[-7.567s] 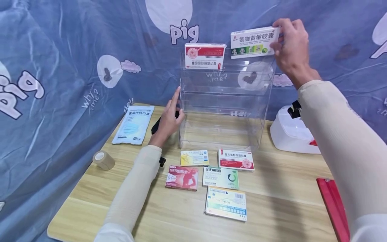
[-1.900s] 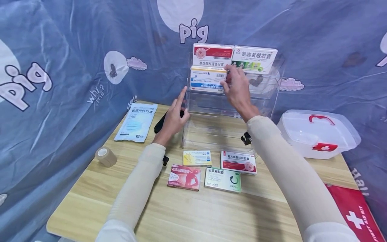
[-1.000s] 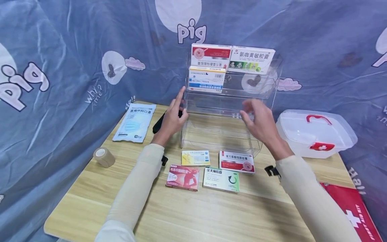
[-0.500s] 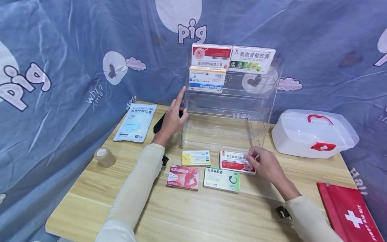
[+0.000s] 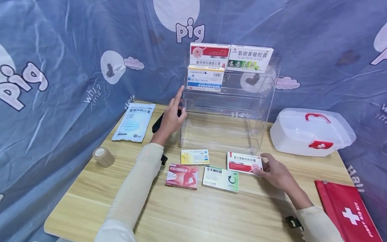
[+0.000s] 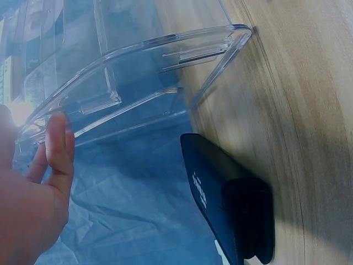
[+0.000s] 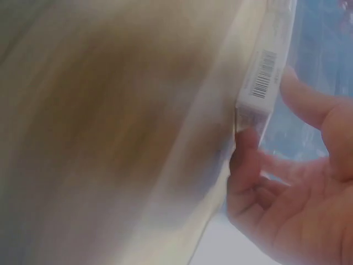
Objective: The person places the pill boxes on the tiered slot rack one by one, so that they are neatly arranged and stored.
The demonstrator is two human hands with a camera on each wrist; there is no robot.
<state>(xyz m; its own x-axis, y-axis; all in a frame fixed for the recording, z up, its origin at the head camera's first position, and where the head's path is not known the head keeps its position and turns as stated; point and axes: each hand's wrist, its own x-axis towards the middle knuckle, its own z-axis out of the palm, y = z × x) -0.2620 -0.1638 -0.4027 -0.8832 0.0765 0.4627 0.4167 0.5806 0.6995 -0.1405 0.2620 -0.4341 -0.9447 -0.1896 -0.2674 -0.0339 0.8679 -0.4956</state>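
A pale wood-grain table (image 5: 187,215) stands against a wrinkled blue cloth backdrop (image 5: 60,67) printed with "pig"; at its left lie a flat mask packet (image 5: 134,121) and a tan tape roll (image 5: 103,156); the left hand (image 5: 170,116), fingers straight, rests against the left wall of the clear tiered acrylic rack (image 5: 225,111), a black device (image 6: 229,207) on the table behind it; three cardboard boxes stand on the rack's upper tiers; in front lie a yellow box (image 5: 195,157), a pink box (image 5: 182,176) and a green box (image 5: 220,178); the right hand (image 5: 273,171) pinches the right end of the red-and-white medicine box (image 5: 243,162), thumb and fingers curled on its edges, on the table before the rack's right corner; further right, a white plastic first-aid case (image 5: 311,132) and a red pouch (image 5: 347,210).
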